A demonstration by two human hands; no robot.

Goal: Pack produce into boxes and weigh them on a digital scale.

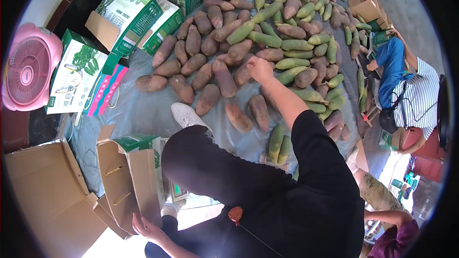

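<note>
I see the right arm stretched forward, its right hand (260,69) curled down among reddish-brown gourds (224,79), with green gourds (292,63) just to its right; the fingertips are hidden, so I can't tell whether they clamp one. The left hand (152,231) sits low, fingers slightly apart, just below an open carton (147,181), contact unclear to me.

Black short sleeve (321,145); white shoe (187,114); reddish-brown pendant (235,214); thin cord (260,240)

the carton (147,181) is matt cardboard; tubers (224,79) look rough; the fan (29,69), plastic.
</note>
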